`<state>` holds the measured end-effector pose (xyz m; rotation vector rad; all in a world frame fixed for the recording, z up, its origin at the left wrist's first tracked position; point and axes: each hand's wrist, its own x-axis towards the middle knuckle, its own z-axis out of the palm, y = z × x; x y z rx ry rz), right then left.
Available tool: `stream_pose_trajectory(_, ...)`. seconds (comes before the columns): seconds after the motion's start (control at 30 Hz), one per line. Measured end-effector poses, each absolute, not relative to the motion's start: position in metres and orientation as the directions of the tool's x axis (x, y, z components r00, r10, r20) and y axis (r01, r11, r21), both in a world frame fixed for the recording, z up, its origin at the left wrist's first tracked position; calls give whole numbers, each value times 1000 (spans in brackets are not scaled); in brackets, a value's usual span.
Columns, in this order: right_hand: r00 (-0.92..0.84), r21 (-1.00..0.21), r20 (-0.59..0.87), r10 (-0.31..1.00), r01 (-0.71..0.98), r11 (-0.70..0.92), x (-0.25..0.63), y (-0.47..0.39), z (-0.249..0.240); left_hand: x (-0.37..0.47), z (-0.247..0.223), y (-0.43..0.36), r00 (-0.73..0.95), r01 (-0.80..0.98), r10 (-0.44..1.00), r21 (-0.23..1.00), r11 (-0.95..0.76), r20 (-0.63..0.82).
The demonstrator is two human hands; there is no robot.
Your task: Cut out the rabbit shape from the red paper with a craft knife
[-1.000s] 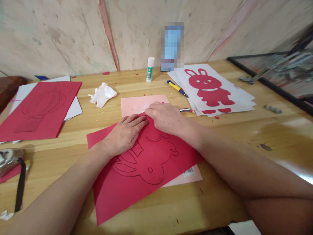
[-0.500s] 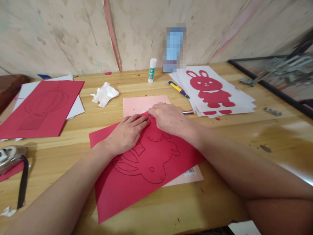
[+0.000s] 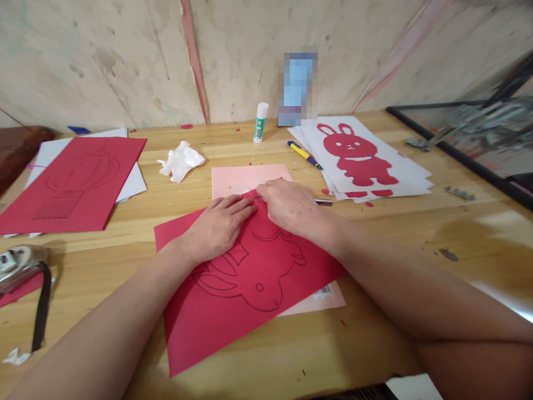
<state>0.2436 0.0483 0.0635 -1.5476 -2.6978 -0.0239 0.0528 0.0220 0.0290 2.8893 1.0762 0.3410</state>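
Observation:
A red sheet (image 3: 258, 261) with a rabbit outline drawn in dark line lies tilted over a pale pink pad (image 3: 245, 176). My left hand (image 3: 222, 225) rests flat on the sheet's upper left part, fingers stretched toward the right. Close beside its fingertips, my right hand (image 3: 287, 205) has its fingers bent together at the sheet's top edge; what they hold is hidden. A metallic pen-like tip (image 3: 323, 202) shows just behind the right wrist.
A white-capped glue stick (image 3: 260, 122), crumpled tissue (image 3: 182, 161) and yellow-blue pen (image 3: 305, 155) are at the back. Red rabbit cutout (image 3: 362, 158) lies on white papers at right. Red sheet with lantern drawing (image 3: 79, 183) and tape measure (image 3: 20, 266) are at left.
The view has shifted slightly. Both hands keep nearly the same places on the red sheet.

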Motion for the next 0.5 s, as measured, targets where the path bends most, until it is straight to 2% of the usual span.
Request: stream_pose_trajectory(0.5,-510,-9,65,857,859,512,246,47,61,51,28,24,752,637,641,84,-766,153)
